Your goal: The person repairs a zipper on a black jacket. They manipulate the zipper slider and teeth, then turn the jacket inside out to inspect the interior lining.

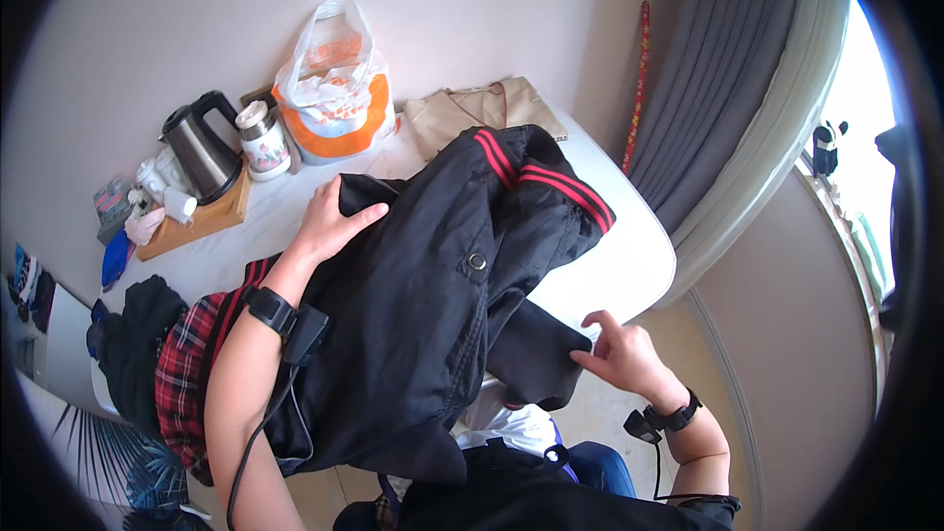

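Note:
A black jacket with red-striped ribbed edges lies spread over the white table, part of it hanging over the near edge. My left hand is at the jacket's left side, its thumb apart from the fingers and over the black cloth; whether it pinches the fabric cannot be told. My right hand is at the right, thumb and forefinger spread beside a dark flap of the jacket. A red plaid cloth shows at the left under my forearm.
Along the wall stand a steel electric kettle on a wooden tray, a floral bottle and a plastic bag. A folded beige garment lies behind the jacket. Dark clothing is at the left, a grey curtain at the right.

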A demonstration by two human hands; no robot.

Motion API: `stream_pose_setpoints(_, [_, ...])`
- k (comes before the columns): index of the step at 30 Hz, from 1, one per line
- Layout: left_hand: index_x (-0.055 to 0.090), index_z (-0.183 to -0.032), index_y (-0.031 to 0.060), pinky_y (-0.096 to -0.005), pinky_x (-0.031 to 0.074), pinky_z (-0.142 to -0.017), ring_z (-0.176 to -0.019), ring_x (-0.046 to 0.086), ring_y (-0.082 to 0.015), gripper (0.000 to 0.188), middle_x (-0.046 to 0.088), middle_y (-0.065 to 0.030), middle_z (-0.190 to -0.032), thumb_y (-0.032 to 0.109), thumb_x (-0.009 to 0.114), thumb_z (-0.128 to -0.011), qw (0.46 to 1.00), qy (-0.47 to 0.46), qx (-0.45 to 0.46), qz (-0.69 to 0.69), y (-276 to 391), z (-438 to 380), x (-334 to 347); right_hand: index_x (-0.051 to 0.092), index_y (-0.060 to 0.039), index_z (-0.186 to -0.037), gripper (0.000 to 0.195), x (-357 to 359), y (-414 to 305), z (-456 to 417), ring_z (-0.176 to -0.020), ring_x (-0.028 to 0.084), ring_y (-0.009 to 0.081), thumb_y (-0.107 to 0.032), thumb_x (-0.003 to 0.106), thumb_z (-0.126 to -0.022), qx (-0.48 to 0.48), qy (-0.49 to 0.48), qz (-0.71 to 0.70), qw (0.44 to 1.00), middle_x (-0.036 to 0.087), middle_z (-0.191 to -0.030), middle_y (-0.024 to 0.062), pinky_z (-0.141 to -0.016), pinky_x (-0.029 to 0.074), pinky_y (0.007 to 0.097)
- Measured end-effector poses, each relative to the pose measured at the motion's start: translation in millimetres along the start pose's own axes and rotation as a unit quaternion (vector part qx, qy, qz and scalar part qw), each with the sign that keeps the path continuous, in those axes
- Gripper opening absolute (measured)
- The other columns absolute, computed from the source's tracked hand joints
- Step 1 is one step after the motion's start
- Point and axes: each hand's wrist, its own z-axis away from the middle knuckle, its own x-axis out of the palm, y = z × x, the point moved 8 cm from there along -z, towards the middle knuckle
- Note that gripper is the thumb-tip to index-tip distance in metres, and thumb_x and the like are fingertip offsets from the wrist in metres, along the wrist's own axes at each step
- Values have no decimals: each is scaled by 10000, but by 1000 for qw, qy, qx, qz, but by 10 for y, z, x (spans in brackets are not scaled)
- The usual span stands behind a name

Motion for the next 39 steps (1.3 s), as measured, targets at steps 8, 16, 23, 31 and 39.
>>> stream_pose_setpoints(8, [256,-1416,-144,-453,294,-1131,-1367,360,-392,1370,366,-323,-1435,839,669,-555,978,-68,59,-187,1106,-624,729,677,35,-885,847,385,198,109,-570,649,297,-792,601,-717,35,-208,181,961,601,-565,142,-556,517,339])
stream_pose_setpoints(16, [249,-1428,-102,-418,517,-898,-1040,627,-361,1172,617,-278,-1098,408,833,-549,943,-189,63,-265,1237,-406,1595,546,-34,-1235,541,1224,618,420,-652,688,205,-436,668,-894,173,-172,-409,879,666,-710,98,-600,552,291])
stream_pose_setpoints(23, [666,-933,-69,-414,537,-772,-900,667,-399,408,670,-281,-913,273,714,-714,995,-89,41,9,921,-479,1186,674,18,-977,303,695,531,443,-533,648,135,-272,692,-891,178,-149,-310,922,673,-663,75,-534,543,277])
stream_pose_setpoints(31, [686,-1039,-18,-300,448,-927,-970,602,-173,360,670,-60,-1018,299,622,-881,919,291,82,252,882,419,-1529,548,6,-734,286,-1310,-289,51,-502,513,194,-155,785,-731,-93,310,-52,945,506,-572,111,-505,425,297])
stream_pose_setpoints(39, [576,-1236,-31,-289,403,-1026,-1096,562,-201,475,604,-118,-1222,359,532,-969,820,477,192,252,1721,1126,-2372,436,11,-1341,503,-633,-1195,-1955,-1184,568,284,-161,653,-921,-251,76,-180,948,572,-1263,202,-974,477,372])
